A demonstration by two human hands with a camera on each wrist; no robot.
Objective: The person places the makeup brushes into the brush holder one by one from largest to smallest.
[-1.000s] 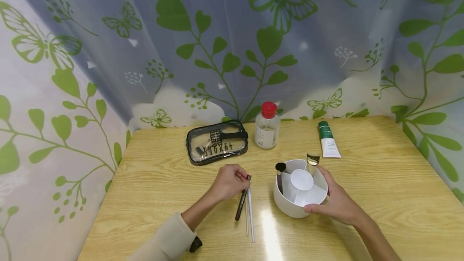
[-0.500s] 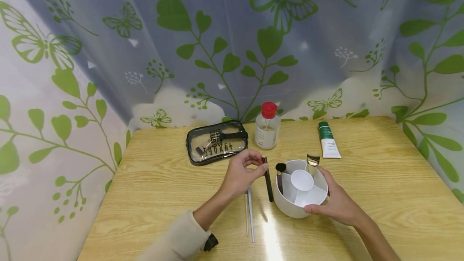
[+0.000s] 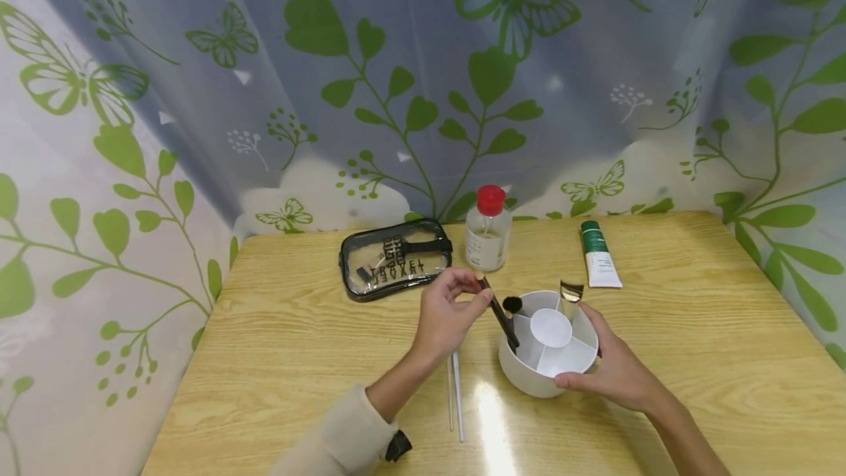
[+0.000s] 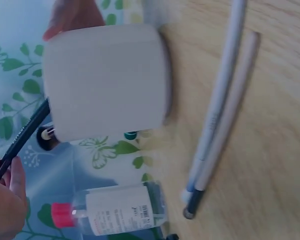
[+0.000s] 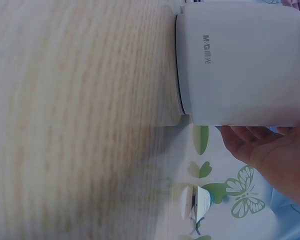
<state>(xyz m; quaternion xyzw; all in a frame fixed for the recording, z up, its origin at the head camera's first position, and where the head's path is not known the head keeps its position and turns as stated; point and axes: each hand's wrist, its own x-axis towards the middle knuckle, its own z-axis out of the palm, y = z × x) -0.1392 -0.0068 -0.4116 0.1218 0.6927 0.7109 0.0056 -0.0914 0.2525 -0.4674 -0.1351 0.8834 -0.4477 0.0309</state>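
Note:
My left hand (image 3: pixel 449 318) pinches a slim black pencil (image 3: pixel 500 312) near its upper end. Its lower end slants into the left compartment of a round white divided organizer (image 3: pixel 537 382). Pale lettering runs along the pencil (image 4: pixel 24 132) in the left wrist view. My right hand (image 3: pixel 611 362) grips the organizer from the right, thumb at the front. A fluffy black makeup brush (image 3: pixel 512 305) stands in the left compartment, and a flat gold-ferruled brush (image 3: pixel 571 292) rises from the back right. Two thin sticks, one white (image 4: pixel 217 107) and one beige (image 4: pixel 229 122), lie on the table below my left hand.
Behind the hands lie a clear black-edged pouch (image 3: pixel 396 259) and a green-and-white tube (image 3: pixel 600 255). A red-capped bottle (image 3: pixel 487 230) stands between them. A leaf-patterned curtain (image 3: pixel 423 94) borders the back of the wooden table (image 3: pixel 264 358).
My left hand has picked the black pencil off the table and carried it right, tilting its lower end over the rim into the organizer. The right hand and organizer have stayed put.

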